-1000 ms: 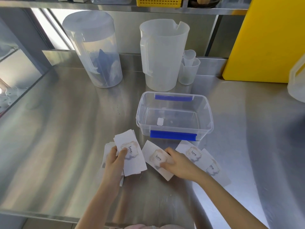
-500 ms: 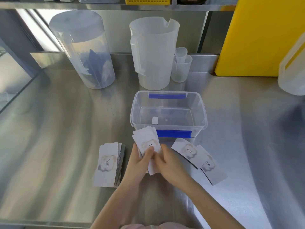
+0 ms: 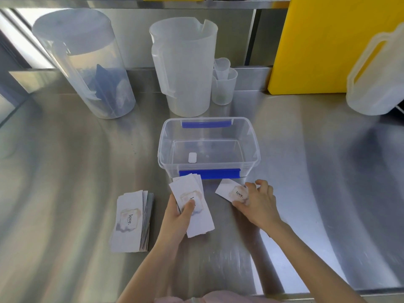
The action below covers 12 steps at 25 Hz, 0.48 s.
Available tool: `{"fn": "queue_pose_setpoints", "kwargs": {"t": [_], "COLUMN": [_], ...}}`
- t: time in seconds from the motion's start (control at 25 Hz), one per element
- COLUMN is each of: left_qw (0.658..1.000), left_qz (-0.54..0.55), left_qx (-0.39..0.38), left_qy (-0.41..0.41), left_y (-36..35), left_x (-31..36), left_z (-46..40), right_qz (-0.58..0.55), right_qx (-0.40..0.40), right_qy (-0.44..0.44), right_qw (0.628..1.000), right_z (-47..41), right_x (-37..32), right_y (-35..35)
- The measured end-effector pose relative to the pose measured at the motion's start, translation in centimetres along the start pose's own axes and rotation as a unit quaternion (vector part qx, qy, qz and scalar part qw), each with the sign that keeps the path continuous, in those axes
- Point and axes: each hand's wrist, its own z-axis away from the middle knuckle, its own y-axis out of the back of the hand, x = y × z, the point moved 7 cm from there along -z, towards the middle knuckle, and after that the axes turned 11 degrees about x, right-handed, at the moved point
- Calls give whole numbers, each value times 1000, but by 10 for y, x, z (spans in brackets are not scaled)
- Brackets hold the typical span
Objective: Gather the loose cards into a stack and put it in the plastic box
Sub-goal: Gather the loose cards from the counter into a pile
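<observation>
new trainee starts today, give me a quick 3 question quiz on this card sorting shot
1. True or false: the plastic box already holds the card stack.
2. Which hand grips the fanned cards? A left hand B right hand
3. Where does the neat stack lie relative to the left hand?

Key: 1 false, only a small white tag shows inside. 2 A; the right hand is on a loose card. 3 On the counter, to its left.

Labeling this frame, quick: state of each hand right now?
Left hand: closed on a small bunch of cards, thumb on top.
Right hand: open, fingers resting on a loose card on the counter, not yet lifted.
</observation>
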Motion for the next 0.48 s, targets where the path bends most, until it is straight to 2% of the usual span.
{"fn": "queue_pose_setpoints", "kwargs": {"t": [0.28,0.4,0.48], "left_qw": [1000,999,999], "left_qz": [-23,-33,-33], "left_qx": [0,6,2], "left_qy": [11,7,9], "left_y": [1,1,-2], "left_x": [-2,-4,-7], "left_z": [-2,-2,-1], "right_qz": [-16,-143,-254], "right_qx": [19,-5,-41], "right_qy": [2,-38,-84], "right_qw": [1000,989,963], "right_z": [13,31,41], "right_x": [-3,-7,-17], "right_y": [-3,5,11]}}
